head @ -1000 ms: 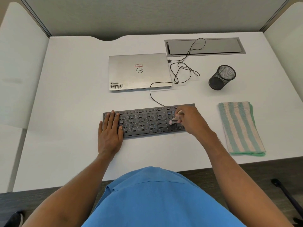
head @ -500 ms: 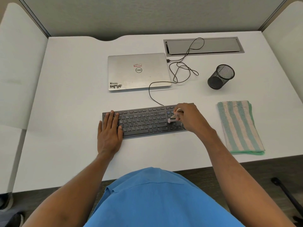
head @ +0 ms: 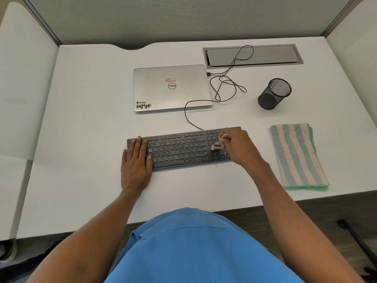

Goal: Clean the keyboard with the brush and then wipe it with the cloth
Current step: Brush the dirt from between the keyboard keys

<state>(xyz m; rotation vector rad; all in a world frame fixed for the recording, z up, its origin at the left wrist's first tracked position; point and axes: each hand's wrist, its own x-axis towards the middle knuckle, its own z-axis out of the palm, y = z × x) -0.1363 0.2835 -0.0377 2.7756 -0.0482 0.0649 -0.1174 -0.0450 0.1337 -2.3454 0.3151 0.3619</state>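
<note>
The right hand (head: 238, 148) is pinching the brush (head: 217, 145) against the keyboard (head: 179, 150) while the left hand (head: 135, 164) is lying flat, fingers together, on its end.

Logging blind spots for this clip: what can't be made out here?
Head view only.
1. Brush: handle mostly inside the right hand; bristles too small to judge contact with keys.
2. Keyboard: left end covered by the left hand, right end by the right hand.
3. Key lettering: too small to read.
</note>
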